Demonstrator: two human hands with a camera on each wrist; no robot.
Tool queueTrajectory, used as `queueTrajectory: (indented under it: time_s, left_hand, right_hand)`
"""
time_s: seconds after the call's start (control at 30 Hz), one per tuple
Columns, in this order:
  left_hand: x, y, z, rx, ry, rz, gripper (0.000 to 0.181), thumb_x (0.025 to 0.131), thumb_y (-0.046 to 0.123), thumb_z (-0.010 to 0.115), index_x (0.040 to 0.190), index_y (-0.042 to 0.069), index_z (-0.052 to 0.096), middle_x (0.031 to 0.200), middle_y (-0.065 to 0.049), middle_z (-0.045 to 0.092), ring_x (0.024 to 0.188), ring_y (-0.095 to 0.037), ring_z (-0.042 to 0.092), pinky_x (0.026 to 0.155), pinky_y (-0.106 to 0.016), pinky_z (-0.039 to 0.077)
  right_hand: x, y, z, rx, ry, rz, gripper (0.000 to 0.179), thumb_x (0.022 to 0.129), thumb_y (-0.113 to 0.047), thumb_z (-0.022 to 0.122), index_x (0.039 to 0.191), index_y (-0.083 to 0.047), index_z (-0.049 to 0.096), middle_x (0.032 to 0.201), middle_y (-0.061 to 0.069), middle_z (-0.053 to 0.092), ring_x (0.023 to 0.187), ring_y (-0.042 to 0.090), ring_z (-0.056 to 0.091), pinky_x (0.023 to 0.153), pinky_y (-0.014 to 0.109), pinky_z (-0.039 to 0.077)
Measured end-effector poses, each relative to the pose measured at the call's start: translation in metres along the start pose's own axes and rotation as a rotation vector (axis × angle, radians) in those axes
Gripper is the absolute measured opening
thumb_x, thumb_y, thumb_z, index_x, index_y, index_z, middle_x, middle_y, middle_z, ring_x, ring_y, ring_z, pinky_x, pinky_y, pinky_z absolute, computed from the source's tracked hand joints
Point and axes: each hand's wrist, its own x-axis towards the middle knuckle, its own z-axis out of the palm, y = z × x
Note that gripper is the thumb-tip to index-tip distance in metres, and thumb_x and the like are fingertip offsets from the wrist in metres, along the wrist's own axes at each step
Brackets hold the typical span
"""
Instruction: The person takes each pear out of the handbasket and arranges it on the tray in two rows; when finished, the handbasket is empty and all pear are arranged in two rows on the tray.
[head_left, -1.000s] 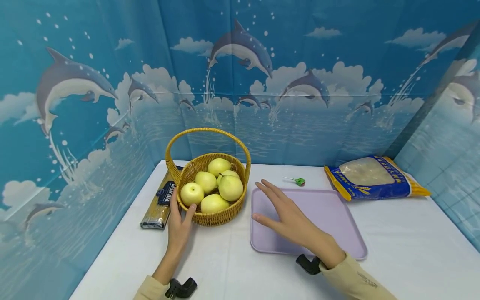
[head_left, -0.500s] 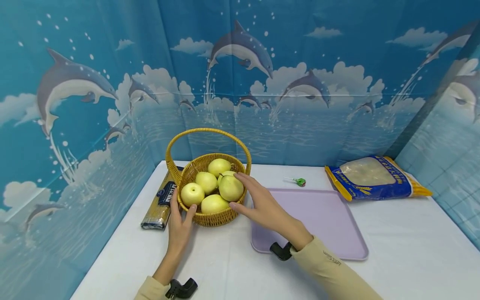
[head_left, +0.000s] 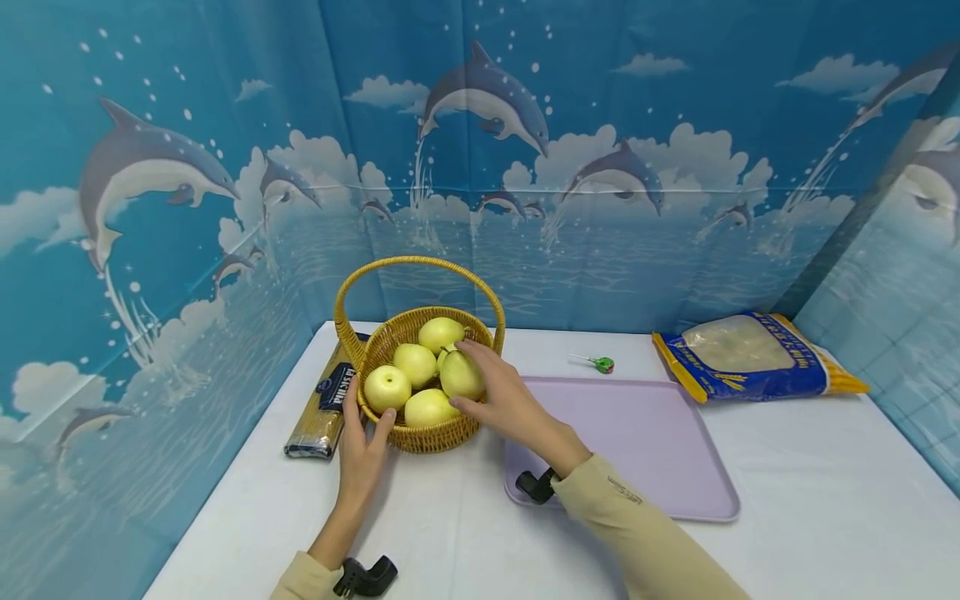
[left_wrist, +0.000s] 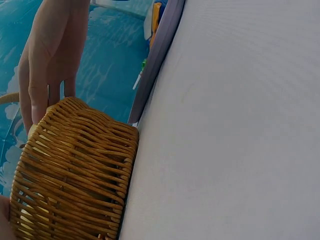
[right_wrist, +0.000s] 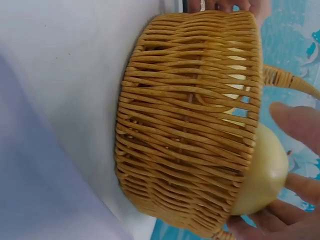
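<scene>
Golden wicker makes up the basket (head_left: 431,440), which stands upright on the white tablecloth (head_left: 450,542) with its handle (head_left: 416,260) arching over the top. Your left hand (head_left: 363,458) holds its near left side — thumb over the rim, fingers along the outer wall. Your right hand (head_left: 517,404) is at the opposite side, its fingers curled round a pale green pear (head_left: 459,379) inside the basket; whether the thumb presses on it, you cannot tell from these views. Other pale green fruits (head_left: 388,388) lie beside the pear. Left of the basket, partly hidden by it, is a pasta packet (head_left: 318,417). Your right wrist is above the left part of the lilac tray (head_left: 637,442). Just beyond the tray's far edge lies a lollipop (head_left: 603,364) — and near its far right corner, a blue-and-yellow bag (head_left: 742,358). Behind everything hangs a dolphin-printed curtain (head_left: 585,267).
</scene>
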Motion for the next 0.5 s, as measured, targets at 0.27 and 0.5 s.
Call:
queueTrajectory:
  time_s: [0.27,0.5]
  left_hand:
    - [0.0,0.0,0.001,-0.011,-0.004,-0.001,0.079,0.106,0.028,0.062,0.17,0.018,0.017,0.176,-0.005,0.02,0.162,-0.029,0.021,0.131,-0.055,0.024]
    - [0.001,0.0,0.0,-0.02,0.001,0.016,0.078,0.106,0.027,0.062,0.17,0.017,0.018,0.176,-0.008,0.021,0.161,-0.032,0.023,0.129,-0.057,0.026]
  right_hand:
    - [0.005,0.006,0.009,-0.019,0.059,-0.011,0.078,0.093,-0.013,0.081,0.159,-0.004,0.042,0.159,0.02,0.048,0.142,0.04,0.052,0.113,0.057,0.049]
    - [0.008,0.009,0.014,-0.021,0.099,-0.025,0.077,0.091,-0.011,0.083,0.156,-0.001,0.045,0.151,0.021,0.054,0.134,0.04,0.057,0.107,0.056,0.053]
